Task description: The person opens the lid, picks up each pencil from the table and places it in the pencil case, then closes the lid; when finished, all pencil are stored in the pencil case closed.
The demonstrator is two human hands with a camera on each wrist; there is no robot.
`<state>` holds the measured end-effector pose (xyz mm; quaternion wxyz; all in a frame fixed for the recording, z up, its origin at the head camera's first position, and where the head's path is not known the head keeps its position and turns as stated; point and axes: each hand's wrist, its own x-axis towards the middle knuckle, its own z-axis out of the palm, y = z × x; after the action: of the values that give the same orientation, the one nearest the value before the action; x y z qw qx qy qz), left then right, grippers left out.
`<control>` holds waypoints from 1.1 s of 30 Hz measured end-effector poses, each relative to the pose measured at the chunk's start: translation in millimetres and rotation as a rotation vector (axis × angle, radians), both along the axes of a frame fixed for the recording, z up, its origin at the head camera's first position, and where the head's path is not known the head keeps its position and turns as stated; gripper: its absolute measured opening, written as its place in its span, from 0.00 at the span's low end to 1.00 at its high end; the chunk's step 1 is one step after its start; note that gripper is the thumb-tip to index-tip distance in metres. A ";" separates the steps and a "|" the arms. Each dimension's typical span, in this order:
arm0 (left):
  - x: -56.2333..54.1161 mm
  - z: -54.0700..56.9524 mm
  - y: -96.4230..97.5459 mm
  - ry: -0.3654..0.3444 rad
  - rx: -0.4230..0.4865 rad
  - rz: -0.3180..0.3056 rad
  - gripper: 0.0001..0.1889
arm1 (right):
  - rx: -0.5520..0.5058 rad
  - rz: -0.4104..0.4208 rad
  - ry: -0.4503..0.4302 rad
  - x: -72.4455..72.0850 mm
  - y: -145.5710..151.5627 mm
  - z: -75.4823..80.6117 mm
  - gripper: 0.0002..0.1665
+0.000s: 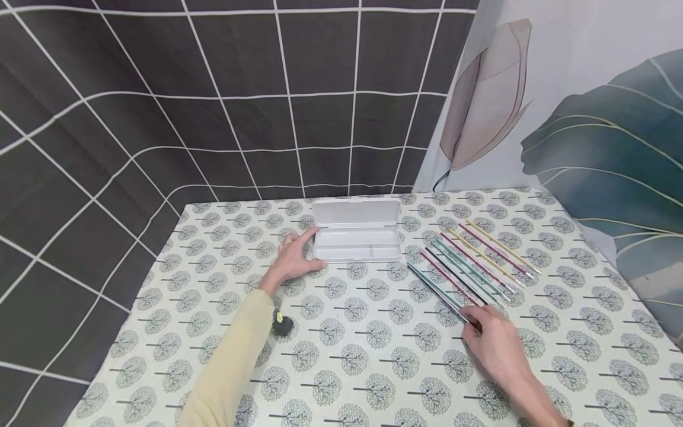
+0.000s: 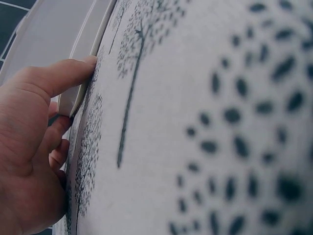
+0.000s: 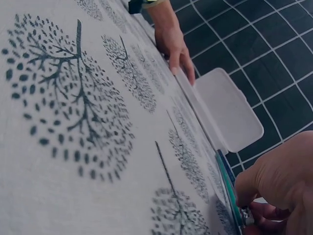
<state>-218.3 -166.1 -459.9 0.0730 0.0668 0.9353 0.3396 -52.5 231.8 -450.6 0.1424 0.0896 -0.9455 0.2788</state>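
In the right half of the head frame, the right hand [image 1: 496,341] pinches the lower end of a green stick [image 1: 439,292], thumb and forefinger drawn close together on it. This stick lies on the tablecloth [image 1: 373,335] at the left edge of a fanned row of slender coloured sticks [image 1: 477,261], its long axis running from upper left to lower right, with the gripped end toward the bottom right. A dark stick seems to lie along it (the right wrist view shows a dark edge beside the green, but I cannot tell whether the fingers have that one too). The other sticks, in red, black, green and yellow, slant the same way, roughly parallel, with their pale ends toward the lower right.

At the centre of the head frame is a white case [image 1: 358,260], its long axis running left to right. Its lid [image 1: 356,212] leans up along the upper side, and the tray shows one long compartment above two shorter ones. The left hand [image 1: 290,258] grips the case's left end with thumb and forefinger set wide apart, the thumb at the lower left corner and the forefinger near the hinge. A pale yellow sleeve [image 1: 229,362] covers that forearm at lower left, a black device [image 1: 283,324] beside the wrist. A dark grid-patterned backdrop [image 1: 240,71] fills the upper left, and a leaf-print curtain [image 1: 603,136] the upper right.
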 end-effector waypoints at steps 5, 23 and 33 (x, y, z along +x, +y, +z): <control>-0.3 1.2 -0.2 -0.003 -0.002 -0.001 0.51 | -0.049 0.035 0.035 -3.1 2.2 4.4 0.19; 1.0 -1.8 -0.8 -0.010 0.015 0.014 0.51 | -0.149 0.234 0.197 -33.5 2.5 17.6 0.22; 1.0 0.6 -0.2 0.000 0.012 0.006 0.51 | -0.146 0.333 0.174 -63.2 -6.4 25.4 0.21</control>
<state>-217.3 -166.4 -459.3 0.0715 0.0647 0.9334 0.3456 -115.7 225.5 -425.2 0.1814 0.2581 -0.8791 0.3574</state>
